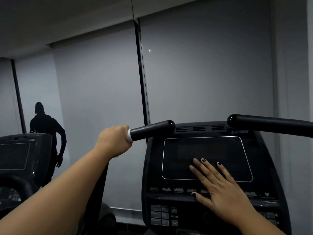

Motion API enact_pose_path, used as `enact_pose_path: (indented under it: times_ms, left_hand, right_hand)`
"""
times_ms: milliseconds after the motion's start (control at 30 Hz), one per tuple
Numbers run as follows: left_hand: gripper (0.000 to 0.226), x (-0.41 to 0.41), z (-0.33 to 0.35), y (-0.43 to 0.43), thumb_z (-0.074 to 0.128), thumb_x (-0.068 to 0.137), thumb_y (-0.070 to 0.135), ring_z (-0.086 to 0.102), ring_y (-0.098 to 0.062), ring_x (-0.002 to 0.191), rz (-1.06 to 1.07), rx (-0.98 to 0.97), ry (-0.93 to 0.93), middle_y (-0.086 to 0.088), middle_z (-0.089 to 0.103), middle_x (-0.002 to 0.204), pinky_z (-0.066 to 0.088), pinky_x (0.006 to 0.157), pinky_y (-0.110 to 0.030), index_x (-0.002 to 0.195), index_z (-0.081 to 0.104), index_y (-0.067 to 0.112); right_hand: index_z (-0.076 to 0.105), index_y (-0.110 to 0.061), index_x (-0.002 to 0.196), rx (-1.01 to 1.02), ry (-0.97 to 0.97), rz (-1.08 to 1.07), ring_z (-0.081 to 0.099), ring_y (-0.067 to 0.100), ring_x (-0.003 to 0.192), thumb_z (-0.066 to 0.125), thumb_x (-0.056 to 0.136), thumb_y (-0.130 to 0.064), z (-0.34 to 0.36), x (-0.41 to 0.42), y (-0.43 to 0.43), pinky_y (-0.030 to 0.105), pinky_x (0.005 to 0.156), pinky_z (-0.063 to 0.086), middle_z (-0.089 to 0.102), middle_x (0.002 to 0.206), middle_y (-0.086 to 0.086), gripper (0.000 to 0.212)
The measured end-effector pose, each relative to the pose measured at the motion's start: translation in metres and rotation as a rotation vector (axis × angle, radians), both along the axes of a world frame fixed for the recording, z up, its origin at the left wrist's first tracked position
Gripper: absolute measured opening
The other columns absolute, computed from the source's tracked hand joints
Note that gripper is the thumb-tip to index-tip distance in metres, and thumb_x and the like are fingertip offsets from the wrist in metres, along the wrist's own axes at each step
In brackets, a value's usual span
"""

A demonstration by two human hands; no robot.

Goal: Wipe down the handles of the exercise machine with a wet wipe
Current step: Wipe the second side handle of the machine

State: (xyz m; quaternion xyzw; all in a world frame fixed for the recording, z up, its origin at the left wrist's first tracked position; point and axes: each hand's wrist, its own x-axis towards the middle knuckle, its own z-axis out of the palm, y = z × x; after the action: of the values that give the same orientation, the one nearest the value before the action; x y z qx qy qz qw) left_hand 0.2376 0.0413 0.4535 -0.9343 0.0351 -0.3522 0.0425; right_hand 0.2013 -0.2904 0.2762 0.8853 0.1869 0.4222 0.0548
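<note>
Two black tubular handles with domed end caps show on the exercise machine. The left handle [152, 128] is matte with a fine pebbled grip surface. The right handle [271, 123] reads smoother and glossier.

Step in hand, as judged: wiping the left handle. Your left hand [115, 139] is clamped around that bar well back from its cap, fingers curled right round it. The thin white wet wipe [129, 135] is trapped between palm and bar, and only a narrow white rim of it shows at the cap side of your fist. Your right hand [220, 187] lies flat on the dark glossy rectangular screen [186, 150] of the black plastic console [264, 167]. Its fingers are straight and slightly spread, and it holds nothing. It looks to be a brace.

Progress: you cannot tell how much of the left handle is covered, since no wet sheen is readable in this dim light. Neither hand touches the right handle.

Next move calls for:
- Slide your fist along the bar toward the cap with a firm, even squeeze.
- Twist a little so the wipe reaches the full circumference.
- Expect the pebbled texture to drag on the damp sheet and bunch it.
- Close over the rounded cap.
- The right handle is then left to do.
</note>
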Motion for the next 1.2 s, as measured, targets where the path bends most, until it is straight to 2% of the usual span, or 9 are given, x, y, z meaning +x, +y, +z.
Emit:
enact_pose_path:
  times_ms: [167,267,467,533,633,767,900,1033,1200]
  left_hand:
    - [0.018,0.002,0.038,-0.006,0.075,0.066,0.015,0.070,-0.019,0.062,-0.021,-0.129,0.517,-0.002,0.072,0.066,0.058,0.063,-0.031,0.075,0.061,0.019]
    - [0.020,0.005,0.050,-0.031,0.083,0.067,0.016,0.069,-0.018,0.057,-0.132,-0.154,0.688,-0.009,0.072,0.064,0.057,0.069,-0.028,0.078,0.068,0.009]
    - [0.016,0.009,0.052,-0.088,0.081,0.068,0.016,0.063,-0.016,0.049,-0.288,-0.151,0.538,-0.001,0.067,0.054,0.056,0.062,-0.030,0.072,0.065,0.012]
    - [0.022,0.008,0.042,-0.083,0.079,0.067,0.026,0.067,-0.017,0.059,-0.285,-0.136,0.392,0.001,0.069,0.065,0.059,0.065,-0.035,0.079,0.063,0.019]
    - [0.042,0.004,0.027,-0.069,0.075,0.069,0.045,0.060,-0.020,0.073,-0.219,-0.025,0.138,0.006,0.061,0.079,0.047,0.059,-0.032,0.095,0.050,0.024]
    - [0.037,-0.001,0.015,-0.050,0.069,0.076,0.051,0.056,-0.020,0.066,-0.171,0.009,0.008,0.007,0.056,0.071,0.034,0.051,-0.029,0.083,0.042,0.026]
    - [0.037,-0.002,0.006,-0.025,0.075,0.073,0.054,0.054,-0.019,0.084,-0.150,-0.097,0.023,0.009,0.055,0.089,0.039,0.062,-0.030,0.080,0.049,0.029]
    - [0.056,-0.011,0.003,-0.017,0.082,0.062,0.058,0.055,-0.022,0.086,-0.122,-0.173,0.114,0.009,0.054,0.083,0.042,0.065,-0.033,0.089,0.044,0.027]
    - [0.088,-0.028,0.016,-0.006,0.088,0.048,0.059,0.048,-0.020,0.100,-0.246,-0.263,0.382,0.011,0.047,0.099,0.046,0.081,-0.036,0.108,0.034,0.026]
  right_hand:
    - [0.029,-0.025,0.153,0.000,-0.037,0.005,0.019,0.013,0.148,0.038,0.089,-0.067,-0.003,0.002,0.004,0.047,0.112,0.021,0.018,0.162,-0.003,0.076]
    - [0.032,-0.025,0.152,0.012,-0.043,0.019,0.021,0.014,0.148,0.039,0.089,-0.067,-0.003,0.004,0.004,0.047,0.111,0.022,0.020,0.162,-0.002,0.076]
    - [0.032,-0.026,0.152,-0.007,-0.058,0.011,0.021,0.013,0.147,0.040,0.088,-0.067,-0.002,0.007,0.001,0.046,0.110,0.022,0.021,0.162,-0.004,0.077]
    - [0.031,-0.026,0.152,-0.004,-0.041,0.006,0.020,0.013,0.148,0.038,0.089,-0.067,-0.001,0.005,0.000,0.046,0.111,0.022,0.020,0.162,-0.004,0.076]
    - [0.029,-0.026,0.153,-0.017,-0.025,-0.004,0.018,0.013,0.148,0.035,0.090,-0.066,-0.001,0.003,0.003,0.046,0.111,0.021,0.018,0.162,-0.004,0.074]
    - [0.023,-0.028,0.154,-0.012,0.018,-0.019,0.015,0.012,0.149,0.031,0.093,-0.066,0.001,-0.001,0.001,0.046,0.111,0.020,0.015,0.163,-0.005,0.073]
    - [0.020,-0.029,0.155,-0.003,0.051,-0.022,0.013,0.012,0.149,0.029,0.094,-0.066,0.002,-0.002,0.002,0.046,0.112,0.019,0.013,0.163,-0.005,0.072]
    - [0.023,-0.030,0.154,0.002,0.107,-0.056,0.011,0.012,0.149,0.034,0.091,-0.065,0.004,-0.006,0.006,0.047,0.113,0.017,0.014,0.163,-0.006,0.072]
    - [0.055,-0.016,0.134,0.041,0.117,-0.119,0.033,0.024,0.139,0.041,0.081,-0.065,0.023,-0.002,0.038,0.054,0.111,0.019,0.050,0.144,0.009,0.073]
